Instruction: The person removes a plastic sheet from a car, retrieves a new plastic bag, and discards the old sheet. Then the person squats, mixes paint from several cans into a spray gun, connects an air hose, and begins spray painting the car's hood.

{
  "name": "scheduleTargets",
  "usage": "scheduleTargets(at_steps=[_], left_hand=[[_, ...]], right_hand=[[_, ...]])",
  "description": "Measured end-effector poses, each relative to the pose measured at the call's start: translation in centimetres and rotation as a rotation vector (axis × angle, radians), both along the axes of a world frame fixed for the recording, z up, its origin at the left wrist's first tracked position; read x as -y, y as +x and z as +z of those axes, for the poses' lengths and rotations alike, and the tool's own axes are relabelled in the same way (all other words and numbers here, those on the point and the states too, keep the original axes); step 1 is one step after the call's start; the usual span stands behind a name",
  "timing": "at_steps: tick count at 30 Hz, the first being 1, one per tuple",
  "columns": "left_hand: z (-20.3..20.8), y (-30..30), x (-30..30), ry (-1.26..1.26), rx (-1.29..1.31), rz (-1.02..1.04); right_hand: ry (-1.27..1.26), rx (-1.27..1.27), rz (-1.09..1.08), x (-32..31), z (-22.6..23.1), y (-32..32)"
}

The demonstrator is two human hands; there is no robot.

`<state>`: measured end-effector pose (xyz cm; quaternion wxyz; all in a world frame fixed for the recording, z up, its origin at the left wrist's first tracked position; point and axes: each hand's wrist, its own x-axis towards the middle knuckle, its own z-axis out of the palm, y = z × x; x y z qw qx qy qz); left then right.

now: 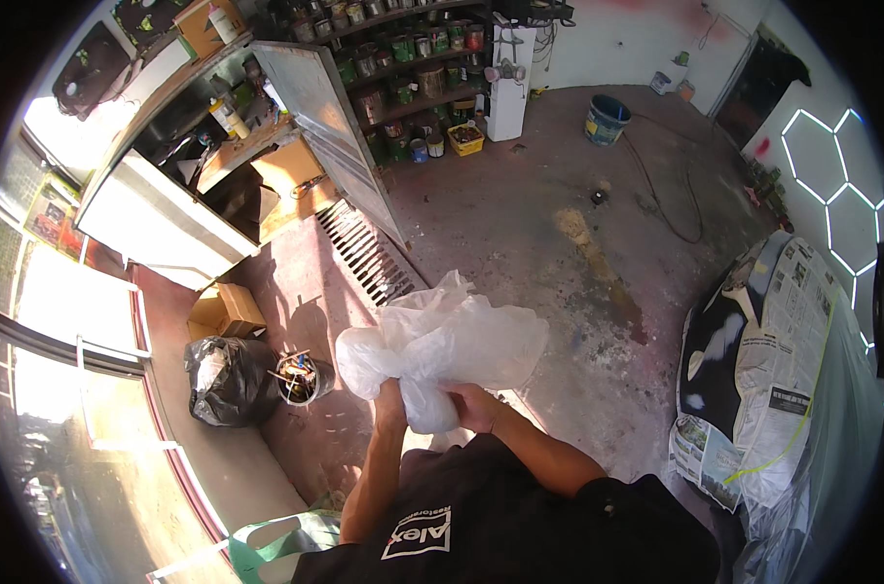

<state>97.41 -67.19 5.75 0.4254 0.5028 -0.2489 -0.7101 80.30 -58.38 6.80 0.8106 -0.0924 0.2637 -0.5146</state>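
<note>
A bunched, whitish translucent plastic sheet is held up in front of my chest, gathered at its middle with loose folds spreading to the right. My left hand is closed on its lower left side. My right hand grips the bundle from the right, near a rounded lobe that hangs between the two hands. Folds of plastic cover some of my fingertips. Whether anything is wrapped inside cannot be made out.
Left of me are a black garbage bag, a bucket of sticks and tools and a cardboard box. A floor grate lies ahead, beside shelves of paint cans. A paper-masked car part stands right; a blue bucket is farther off.
</note>
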Motion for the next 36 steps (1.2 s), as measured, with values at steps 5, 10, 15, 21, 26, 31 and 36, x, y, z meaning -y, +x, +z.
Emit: scheduleTargets(at_steps=[5, 10, 15, 21, 26, 31, 36], left_hand=[[-0.9, 10.9, 1.8, -0.099, -0.156, -0.033], [-1.0, 11.1, -1.4, -0.565, 0.68, -0.529], [-0.8, 20.5, -7.1, -0.174, -0.013, -0.219], [2.2, 27.6, -11.6, -0.245, -0.463, 0.301], [0.2, 30.2, -9.2, -0.313, 0.434, 0.229], [-4.8, 36.6, -4.2, -0.41, 0.325, 0.593], [-7.2, 45.4, -0.2, -0.231, 0.263, 0.744]], right_hand=[[0.112, -0.215, -0.051, 0.0, 2.4, -0.7], [-0.029, -0.281, 0.068, 5.0, 0.7, 6.4], [-0.04, -0.247, 0.391, 7.3, 0.5, 16.4], [-0.091, -0.363, 0.612, 12.2, 0.5, 26.6], [-0.067, -0.428, 0.75, 16.9, -0.1, 33.6], [-0.013, -0.476, 0.919, 20.3, -3.9, 40.5], [0.029, -0.463, 1.092, 25.6, -9.0, 47.9]])
